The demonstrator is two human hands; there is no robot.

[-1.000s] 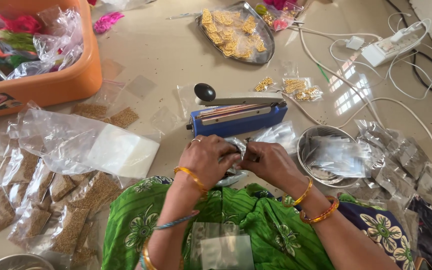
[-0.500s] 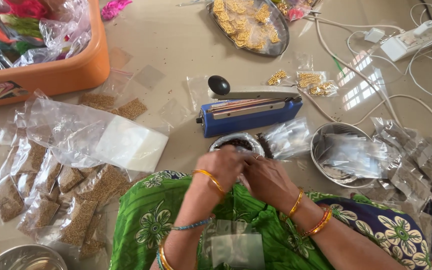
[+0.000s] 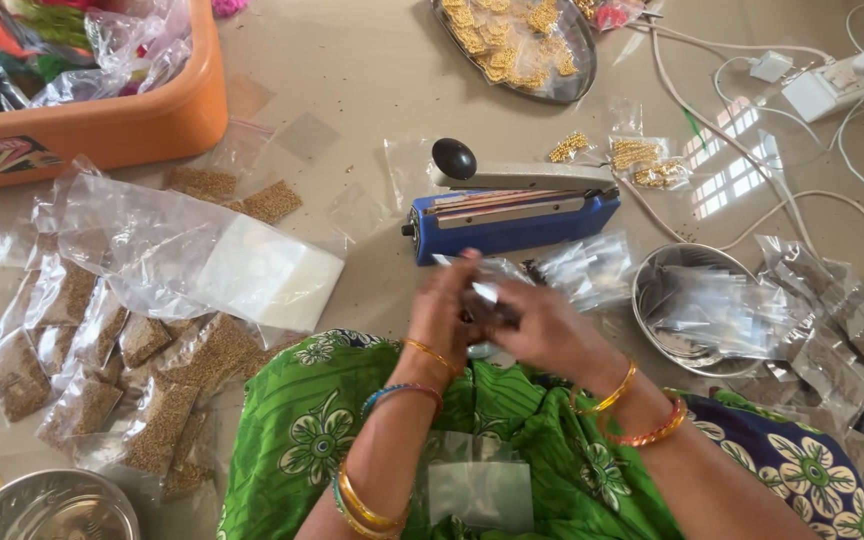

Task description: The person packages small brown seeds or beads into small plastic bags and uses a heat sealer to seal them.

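Nearest the camera, an empty clear pouch (image 3: 479,490) lies on the person's green floral lap (image 3: 512,440). Just above it the two hands meet. The left hand (image 3: 449,305) and the right hand (image 3: 537,325) are both curled around a small clear packet (image 3: 485,292), fingers pinching it between them; motion blur hides exactly how each finger sits and what the packet holds.

To the left, on the floor (image 3: 352,80), filled seed packets (image 3: 82,370) lie spread in an overlapping heap, with a stack of empty clear bags (image 3: 202,260) just beyond. To the right stands a steel bowl (image 3: 652,320) of clear packets, more of them scattered beside it.

Just past the hands sits the blue heat sealer (image 3: 507,215), its arm down. Behind it are small packets of golden beads (image 3: 637,160), a steel tray (image 3: 564,85) of gold pieces, an orange tub (image 3: 102,125) and white cables (image 3: 802,190) running to a power strip (image 3: 837,85).

The grip looks light and the plastic slippery, so the packet could slide out or tip and spill its contents into the lap. The sealer lies close to the fingers, so a hot bar could catch a fingertip, and the loose cables could be snagged by a reaching arm.
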